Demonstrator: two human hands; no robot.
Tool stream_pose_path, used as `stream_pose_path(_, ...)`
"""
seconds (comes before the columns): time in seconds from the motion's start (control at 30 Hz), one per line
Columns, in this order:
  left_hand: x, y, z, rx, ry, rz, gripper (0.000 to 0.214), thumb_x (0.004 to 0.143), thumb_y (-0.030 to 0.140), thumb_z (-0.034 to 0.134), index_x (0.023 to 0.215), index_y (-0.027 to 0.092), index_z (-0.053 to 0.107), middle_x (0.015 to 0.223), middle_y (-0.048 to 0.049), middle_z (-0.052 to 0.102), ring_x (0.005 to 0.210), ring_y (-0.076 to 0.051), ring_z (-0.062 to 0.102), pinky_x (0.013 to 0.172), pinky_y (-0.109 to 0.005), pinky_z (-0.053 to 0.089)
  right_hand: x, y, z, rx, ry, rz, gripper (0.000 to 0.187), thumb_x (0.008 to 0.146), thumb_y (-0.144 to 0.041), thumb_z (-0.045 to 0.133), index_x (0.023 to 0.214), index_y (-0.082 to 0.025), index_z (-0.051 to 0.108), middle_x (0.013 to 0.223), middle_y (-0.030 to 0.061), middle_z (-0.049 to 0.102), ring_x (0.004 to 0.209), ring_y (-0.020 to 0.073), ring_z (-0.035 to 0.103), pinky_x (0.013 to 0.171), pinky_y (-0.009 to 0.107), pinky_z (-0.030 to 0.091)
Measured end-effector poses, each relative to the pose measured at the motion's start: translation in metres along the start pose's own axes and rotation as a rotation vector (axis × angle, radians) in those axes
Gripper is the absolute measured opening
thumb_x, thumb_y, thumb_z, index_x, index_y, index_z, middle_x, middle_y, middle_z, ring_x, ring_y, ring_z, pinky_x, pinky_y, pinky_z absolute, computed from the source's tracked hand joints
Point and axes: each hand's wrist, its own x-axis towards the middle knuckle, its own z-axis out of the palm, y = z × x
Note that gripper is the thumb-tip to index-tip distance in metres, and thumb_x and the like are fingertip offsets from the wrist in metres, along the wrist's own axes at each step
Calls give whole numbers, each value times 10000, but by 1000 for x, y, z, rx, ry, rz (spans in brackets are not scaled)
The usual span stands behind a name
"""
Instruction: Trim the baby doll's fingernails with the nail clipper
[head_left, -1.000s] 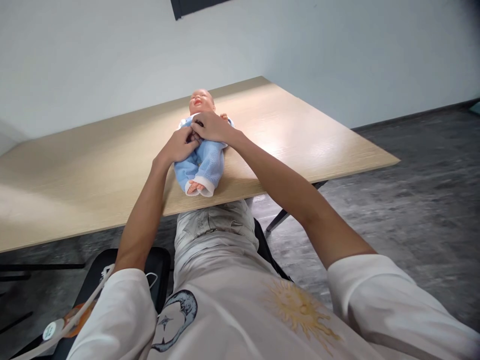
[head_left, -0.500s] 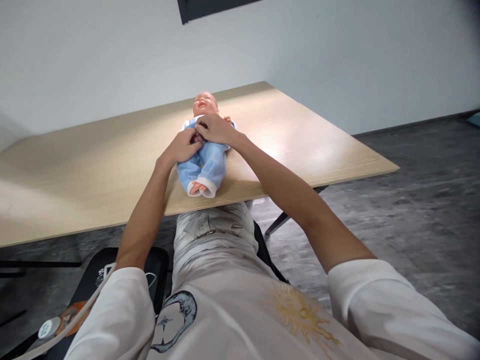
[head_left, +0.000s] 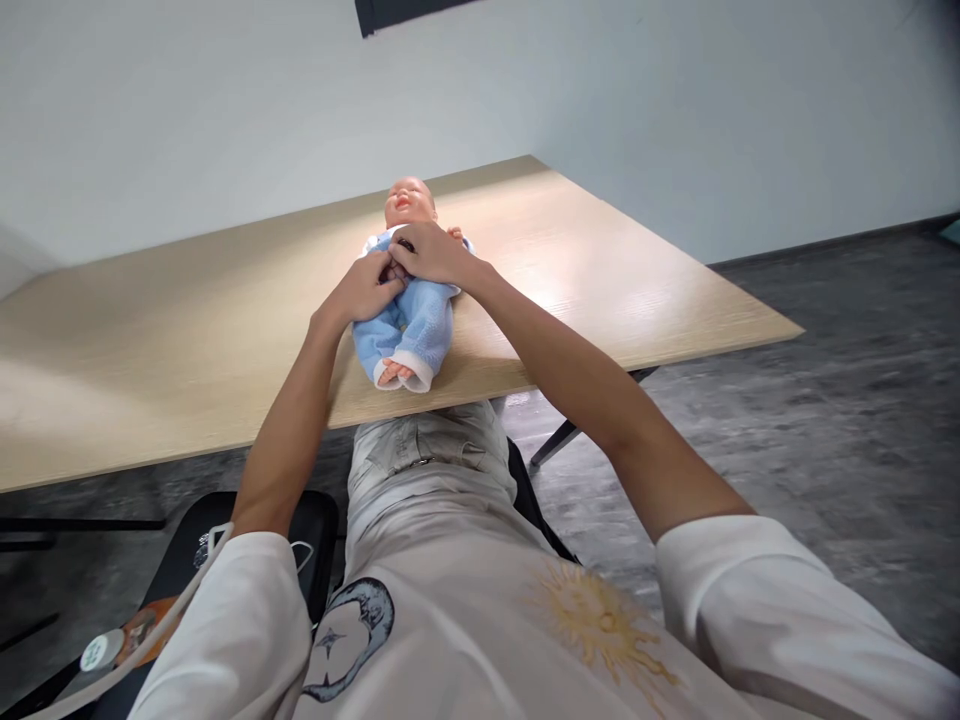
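A baby doll (head_left: 409, 203) in a light blue fleece suit (head_left: 418, 325) lies on its back on the wooden table (head_left: 187, 320), feet toward me near the front edge. Both my hands rest on its chest. My left hand (head_left: 365, 291) pinches the front of the suit with fingers curled. My right hand (head_left: 430, 253) grips the suit just above it, fingers closed on the fabric. The doll's middle is hidden under my hands.
The table's right corner (head_left: 795, 326) juts over the grey floor (head_left: 825, 420). A white wall (head_left: 225, 110) stands behind the table. A black chair seat (head_left: 187, 570) sits at my left, and a table leg (head_left: 559, 440) runs under the front edge.
Both hands stay on the doll's chest with only slight finger movement. The view shifted a little with my head.
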Motion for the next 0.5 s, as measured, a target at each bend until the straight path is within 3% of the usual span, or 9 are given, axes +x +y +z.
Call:
stream_pose_path(0.1,-1,2,-2,11,-15,-10,45,873,174,683,914,187,672,906,-14,703,963,-242,684,980,-396,593,-2,-5,-2,-15,-5,39,350,1172,-212,556,822,-226,558,903,45,738,923,222,678,957,355,539)
stream_pose_path(0.33,-1,8,-7,37,-35,-49,64,914,134,682,942,180,647,920,2,680,891,-179,594,904,-340,530,-2,-17,-7,-77,-2,55,418,1163,-130,547,756,-219,507,891,42,751,954,192,707,966,332,536)
stream_pose_path(0.5,3,7,-13,43,-67,-58,94,900,133,675,925,208,623,908,20,643,867,-152,558,877,-333,487,-4,-25,-13,-123,0,84,439,1198,-162,499,761,-198,472,1013,43,795,1105,153,727,1032,327,510)
